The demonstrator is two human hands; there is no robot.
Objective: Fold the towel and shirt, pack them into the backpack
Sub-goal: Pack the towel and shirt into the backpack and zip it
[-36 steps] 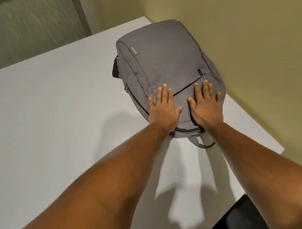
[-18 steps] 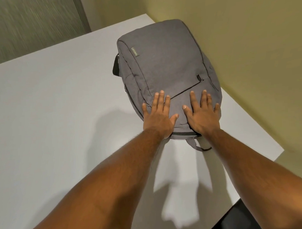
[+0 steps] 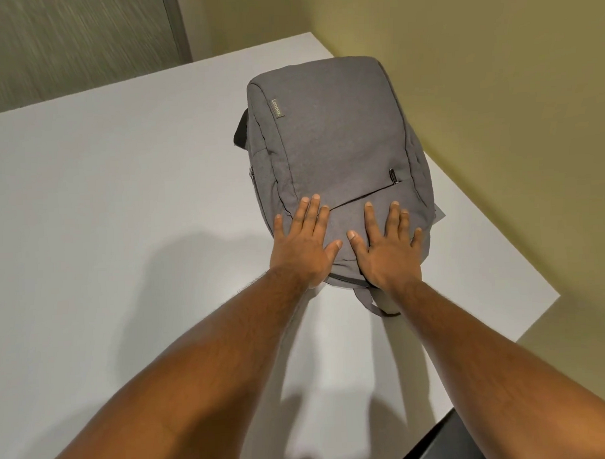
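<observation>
Reaching forward from the bottom of the view, two bare forearms cross a white table [image 3: 87,209] whose near right corner meets a dark object [image 3: 435,444] too cropped to identify. The left hand [image 3: 303,244] lies flat on the near left end of a grey backpack [image 3: 335,142], fingers straight and close together, thumb spread toward the other hand. The right hand [image 3: 385,248] lies flat just beside it on the same end, fingers straight and slightly fanned, pressing the fabric below a slanted front pocket zipper [image 3: 365,194]. A grey strap loop [image 3: 375,304] trails from the bag's near end onto the tabletop between the wrists. The backpack lies on its back, zipped shut, near the table's right edge, where one corner of it reaches almost to the rim. Wide bare tabletop spreads to the left of the bag and in front of it. A small label [image 3: 277,108] sits on the bag's far left side, and a dark strap [image 3: 240,132] pokes out beyond that side. Past the far and right table edges stands a yellowish wall [image 3: 494,68], with a grey textured panel [image 3: 71,41] at the far left. Neither towel nor shirt is visible.
</observation>
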